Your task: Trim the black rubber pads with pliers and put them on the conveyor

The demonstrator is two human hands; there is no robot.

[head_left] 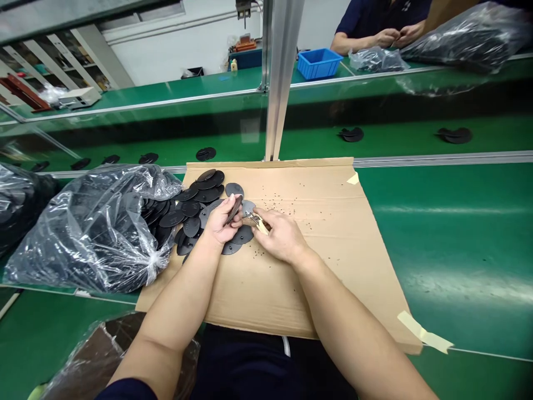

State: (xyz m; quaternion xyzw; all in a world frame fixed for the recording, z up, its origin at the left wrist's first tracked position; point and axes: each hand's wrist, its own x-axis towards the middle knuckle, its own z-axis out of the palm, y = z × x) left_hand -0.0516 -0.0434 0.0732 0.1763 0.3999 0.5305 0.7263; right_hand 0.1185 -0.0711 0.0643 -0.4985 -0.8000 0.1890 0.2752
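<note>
Over the left half of the cardboard sheet, the left hand has its fingers closed on a tilted black disc, while the right hand's fingers grip a small plier-like tool, its tip close to that disc. A slip of the tool could mark the disc or pinch the left fingers, since they sit so near its tip. Loosely stacked discs on the sheet's left side could slide if bumped, and dark crumbs scattered toward its middle could cling to them.
</note>
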